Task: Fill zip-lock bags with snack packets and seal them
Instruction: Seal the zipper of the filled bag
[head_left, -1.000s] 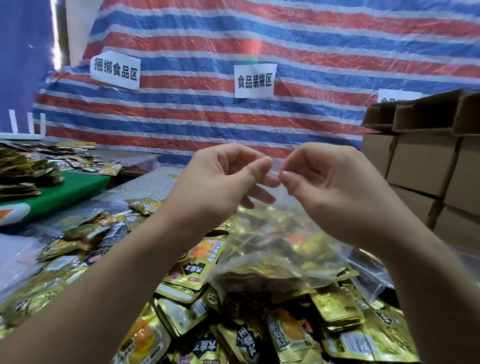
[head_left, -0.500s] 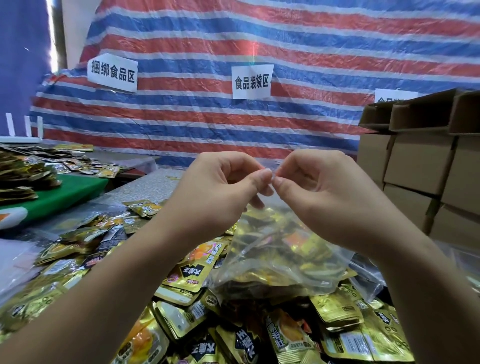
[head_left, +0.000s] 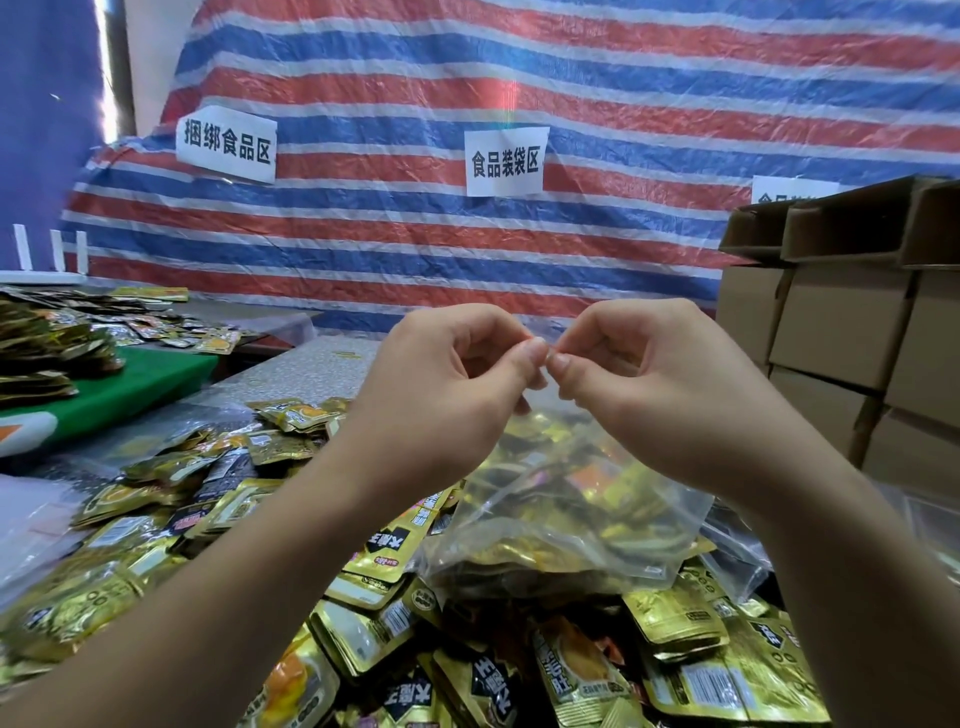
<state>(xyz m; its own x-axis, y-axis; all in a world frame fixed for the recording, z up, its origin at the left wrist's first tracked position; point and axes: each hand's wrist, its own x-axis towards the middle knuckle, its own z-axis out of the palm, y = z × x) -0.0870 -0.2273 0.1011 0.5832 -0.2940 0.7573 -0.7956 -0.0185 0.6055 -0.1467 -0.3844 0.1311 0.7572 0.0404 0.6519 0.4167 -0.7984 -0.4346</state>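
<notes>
A clear zip-lock bag (head_left: 576, 509) stuffed with gold snack packets hangs in front of me, its bottom resting on a heap of loose gold snack packets (head_left: 374, 623). My left hand (head_left: 441, 395) and my right hand (head_left: 649, 395) are raised side by side above the bag. Each pinches the bag's top strip between thumb and forefinger. The thumb tips meet at the middle of the strip. The strip itself is mostly hidden behind my fingers.
Stacked cardboard boxes (head_left: 852, 332) stand at the right. A green mat (head_left: 124, 389) with more packets lies at the left. Empty clear bags (head_left: 737, 551) lie by the heap on the right. A striped tarp (head_left: 519, 93) with paper signs hangs behind.
My two hands have drawn together along the bag's top strip until the thumbs touch. The bag has stayed hanging over the heap.
</notes>
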